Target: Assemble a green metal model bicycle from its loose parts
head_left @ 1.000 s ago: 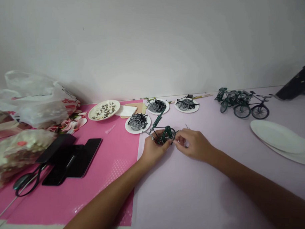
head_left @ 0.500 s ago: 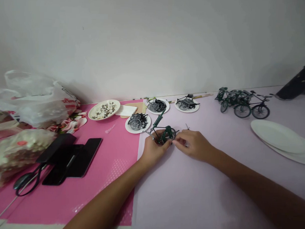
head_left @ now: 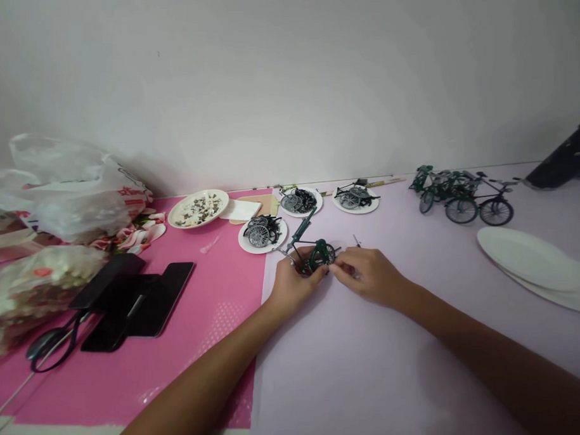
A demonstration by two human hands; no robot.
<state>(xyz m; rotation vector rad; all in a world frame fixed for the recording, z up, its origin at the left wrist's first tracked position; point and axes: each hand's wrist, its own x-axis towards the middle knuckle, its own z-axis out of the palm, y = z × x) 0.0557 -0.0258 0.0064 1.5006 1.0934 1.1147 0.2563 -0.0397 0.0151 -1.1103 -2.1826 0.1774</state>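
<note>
My left hand (head_left: 294,284) is closed around a green miniature bicycle (head_left: 299,229), tilted with its handlebar toward the left. One dark wheel (head_left: 323,253) shows at the bicycle's right end. My right hand (head_left: 371,274) is pinched close beside that wheel, its fingertips near my left thumb. What those fingertips hold is too small to make out. A thin grey rod (head_left: 356,241) sticks up just above my right hand; whether the hand holds it cannot be seen. Beyond my left hand, a small white plate (head_left: 244,246) bears grey spoked wheels and black parts (head_left: 261,231).
Two more plates of bicycle parts (head_left: 297,200) (head_left: 356,197) stand by the wall. Several miniature bicycles (head_left: 464,195) cluster at the back right, near white oval plates (head_left: 526,254). On the left are a bowl of small pieces (head_left: 199,208), black devices (head_left: 161,302) and plastic bags (head_left: 76,191).
My right hand has shifted very slightly at the wheel. The bicycle stays in my left hand in nearly the same pose.
</note>
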